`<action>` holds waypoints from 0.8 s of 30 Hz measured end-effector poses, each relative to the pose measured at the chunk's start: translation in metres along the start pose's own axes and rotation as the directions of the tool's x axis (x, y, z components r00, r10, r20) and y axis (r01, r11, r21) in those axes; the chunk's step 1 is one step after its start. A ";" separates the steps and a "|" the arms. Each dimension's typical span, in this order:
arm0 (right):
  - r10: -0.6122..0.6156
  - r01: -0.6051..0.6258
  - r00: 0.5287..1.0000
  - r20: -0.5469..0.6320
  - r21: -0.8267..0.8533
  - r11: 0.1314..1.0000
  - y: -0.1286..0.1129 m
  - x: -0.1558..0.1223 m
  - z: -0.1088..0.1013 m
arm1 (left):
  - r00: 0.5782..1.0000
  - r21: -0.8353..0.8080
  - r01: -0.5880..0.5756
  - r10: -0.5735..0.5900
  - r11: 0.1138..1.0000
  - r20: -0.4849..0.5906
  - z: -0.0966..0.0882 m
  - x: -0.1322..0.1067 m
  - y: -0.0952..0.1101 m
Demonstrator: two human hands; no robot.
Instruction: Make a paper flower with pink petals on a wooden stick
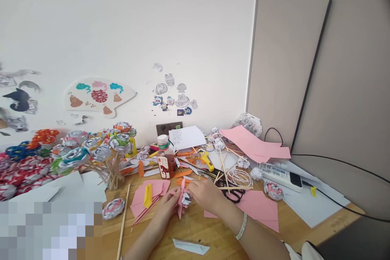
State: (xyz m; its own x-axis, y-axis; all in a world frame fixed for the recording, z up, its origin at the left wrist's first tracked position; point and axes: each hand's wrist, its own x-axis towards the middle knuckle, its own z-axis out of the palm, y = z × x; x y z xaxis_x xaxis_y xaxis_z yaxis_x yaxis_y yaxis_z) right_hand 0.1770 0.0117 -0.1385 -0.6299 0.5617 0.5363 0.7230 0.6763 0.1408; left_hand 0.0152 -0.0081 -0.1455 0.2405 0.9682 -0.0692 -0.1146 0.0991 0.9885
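Between my two hands is a small rolled paper flower [186,198] in white and dark print, with a pink paper strip [183,189] running upright across it. My left hand [169,202] grips it from the left, fingers closed round its side. From the right, my right hand [201,193] pinches at the strip's upper part, its fingertips partly hidden. Pink paper sheets [140,196] with a yellow folded piece [148,196] lie left of my left hand. More pink sheets [258,207] rest beneath my right forearm. A folded white paper strip [191,246] lies in front.
Behind my hands stand a drink bottle [164,162], a yellow glue gun [207,160] and black scissors [234,196]. Many paper flowers [103,152] crowd the left. A wooden stick [123,221] lies left; a white power strip [282,176] with a cable sits right.
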 end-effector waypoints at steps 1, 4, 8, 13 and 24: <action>-0.001 0.001 1.000 0.007 -0.002 1.000 0.000 0.000 0.000 | 1.000 0.000 -0.004 0.004 1.000 -0.001 0.000 0.000 -0.001; -0.007 0.007 1.000 0.000 -0.002 1.000 -0.001 0.001 -0.003 | 1.000 -0.008 -0.017 0.017 1.000 0.015 -0.002 0.001 -0.003; 0.015 -0.015 1.000 -0.011 0.013 1.000 -0.002 0.002 -0.007 | 0.999 -0.020 -0.037 0.037 0.999 0.019 -0.002 0.001 -0.003; 0.055 -0.055 0.997 0.058 -0.006 0.998 -0.002 0.002 -0.007 | 1.000 -0.002 -0.001 0.001 1.000 0.031 0.000 0.002 -0.003; 0.018 -0.017 0.997 -0.080 0.015 1.000 -0.002 0.003 -0.006 | 1.000 -0.027 0.007 -0.007 1.000 0.011 -0.002 0.002 -0.001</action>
State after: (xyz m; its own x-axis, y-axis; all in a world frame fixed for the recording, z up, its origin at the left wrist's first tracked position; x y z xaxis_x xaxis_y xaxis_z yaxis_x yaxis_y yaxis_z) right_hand 0.1752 0.0089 -0.1325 -0.5918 0.5343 0.6035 0.7294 0.6737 0.1187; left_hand 0.0136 -0.0060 -0.1474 0.2515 0.9650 -0.0743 -0.1386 0.1119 0.9840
